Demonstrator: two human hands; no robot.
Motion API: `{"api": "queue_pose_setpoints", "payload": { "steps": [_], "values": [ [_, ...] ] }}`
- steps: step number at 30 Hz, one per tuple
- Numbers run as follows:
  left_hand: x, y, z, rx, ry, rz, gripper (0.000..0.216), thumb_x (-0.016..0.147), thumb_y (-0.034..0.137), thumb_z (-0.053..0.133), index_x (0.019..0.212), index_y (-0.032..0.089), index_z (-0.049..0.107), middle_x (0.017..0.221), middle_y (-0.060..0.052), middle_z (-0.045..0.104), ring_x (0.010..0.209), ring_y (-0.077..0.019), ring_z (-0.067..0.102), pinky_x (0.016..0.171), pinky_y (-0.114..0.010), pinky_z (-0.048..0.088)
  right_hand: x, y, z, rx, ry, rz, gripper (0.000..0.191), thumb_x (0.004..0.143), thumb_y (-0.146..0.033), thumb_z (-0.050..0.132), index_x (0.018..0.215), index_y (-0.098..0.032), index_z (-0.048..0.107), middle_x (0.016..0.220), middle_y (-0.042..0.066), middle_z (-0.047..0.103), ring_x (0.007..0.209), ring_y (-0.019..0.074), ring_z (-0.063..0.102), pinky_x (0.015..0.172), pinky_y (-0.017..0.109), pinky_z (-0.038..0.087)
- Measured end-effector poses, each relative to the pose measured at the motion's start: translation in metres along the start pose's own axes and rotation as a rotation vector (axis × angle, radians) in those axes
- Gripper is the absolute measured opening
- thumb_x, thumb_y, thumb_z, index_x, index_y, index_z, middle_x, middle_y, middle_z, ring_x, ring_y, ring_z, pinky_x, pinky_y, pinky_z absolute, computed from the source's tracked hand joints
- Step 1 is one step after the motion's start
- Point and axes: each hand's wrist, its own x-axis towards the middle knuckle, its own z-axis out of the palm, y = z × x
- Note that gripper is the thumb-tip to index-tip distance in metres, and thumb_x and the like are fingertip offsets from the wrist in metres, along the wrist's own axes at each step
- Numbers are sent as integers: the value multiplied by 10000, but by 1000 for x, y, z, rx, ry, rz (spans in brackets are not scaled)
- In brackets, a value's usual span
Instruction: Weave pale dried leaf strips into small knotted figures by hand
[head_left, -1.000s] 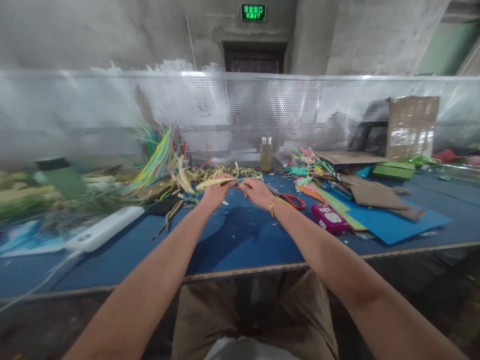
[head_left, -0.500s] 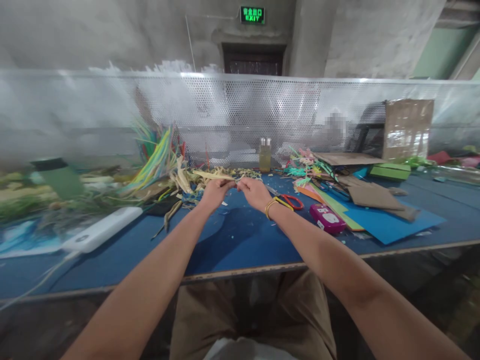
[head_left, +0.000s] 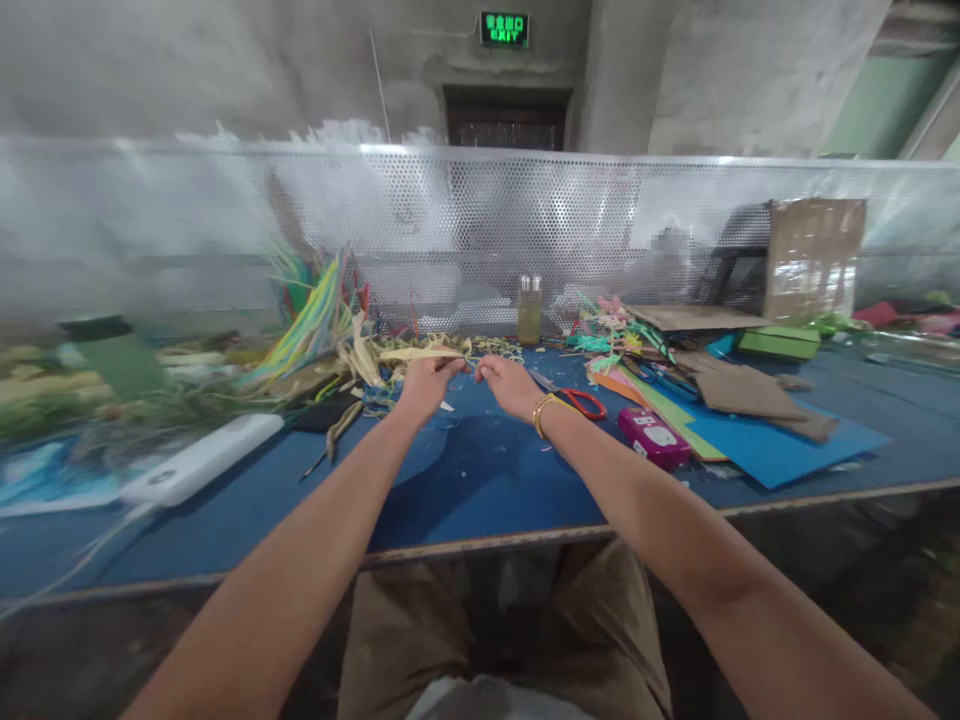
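Note:
My left hand [head_left: 430, 386] is pinched closed over the table. A pale yellow, flat strip like dried husk [head_left: 416, 353] sticks out to the left from its fingers. Close by, with a small gap between the fingertips, my right hand [head_left: 510, 386] is also pinched closed. Whatever it grips is too small to make out. Just right of that hand lie red-handled scissors [head_left: 585, 403], partly behind my wrist. Pale dried strips [head_left: 365, 350] are heaped behind and left of my left hand.
On the blue table [head_left: 480, 490] lie a white power strip [head_left: 206, 460] with a cable, a purple box [head_left: 654, 437], coloured paper [head_left: 795, 450] and cardboard [head_left: 746, 390]. A bottle of yellowish liquid [head_left: 529, 312] stands before the perforated metal screen [head_left: 480, 220]. Colourful strands [head_left: 311, 315] stand left.
My hands have moved slightly apart at the fingertips, the left one a little to the left. The pale strip has shifted left with it.

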Motion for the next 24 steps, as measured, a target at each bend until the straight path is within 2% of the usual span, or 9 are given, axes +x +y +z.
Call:
{"api": "queue_pose_setpoints", "payload": {
  "steps": [4, 7, 12, 16, 19, 22, 24],
  "values": [
    [2, -4, -1, -29, 119, 0, 223, 752, 360, 561, 724, 171, 676, 811, -49, 686, 838, -205, 612, 830, -322, 438, -3, 1, 5, 149, -74, 107, 246, 915, -207, 338, 886, -177, 580, 635, -28, 480, 564, 109, 422, 603, 232, 341],
    [5, -10, 0, -123, 185, -39, 206, 740, 356, 579, 770, 172, 666, 791, -51, 689, 807, -202, 621, 817, -331, 454, -3, 1, 4, 150, -68, 112, 233, 881, -155, 359, 853, -169, 589, 643, -29, 475, 561, 103, 404, 598, 231, 330],
    [8, -16, 1, -140, 138, -64, 243, 732, 381, 592, 756, 160, 691, 781, -62, 699, 800, -214, 627, 823, -343, 458, -3, -4, 1, 77, -38, 34, 224, 852, -105, 384, 846, -171, 597, 676, -28, 508, 580, 98, 421, 619, 225, 329],
    [6, -16, -2, -108, 189, -85, 255, 727, 390, 606, 782, 162, 708, 800, -56, 708, 822, -221, 624, 828, -341, 452, -5, -5, -2, 29, -65, 44, 264, 936, -247, 349, 877, -171, 596, 647, -21, 545, 573, 98, 461, 621, 224, 337],
    [5, -14, -3, -71, 174, -97, 268, 715, 384, 620, 830, 163, 718, 814, -49, 712, 828, -222, 620, 822, -343, 449, -4, -3, -13, -151, 84, -27, 399, 947, -430, 354, 757, -171, 591, 711, 25, 597, 676, 128, 516, 664, 245, 341],
    [4, -11, -2, -75, 88, -69, 272, 711, 369, 625, 865, 167, 722, 794, -43, 711, 842, -220, 621, 821, -342, 451, -2, 0, -24, -335, 255, -75, 359, 945, -402, 384, 798, -168, 613, 827, 64, 635, 798, 163, 537, 750, 273, 338],
    [4, -9, -1, -77, 32, -36, 257, 714, 352, 623, 872, 177, 724, 820, -42, 716, 870, -218, 622, 833, -340, 451, -1, 2, -26, -400, 277, -96, 299, 938, -368, 418, 841, -172, 622, 887, 70, 646, 845, 174, 538, 798, 286, 329]
  ]
}}
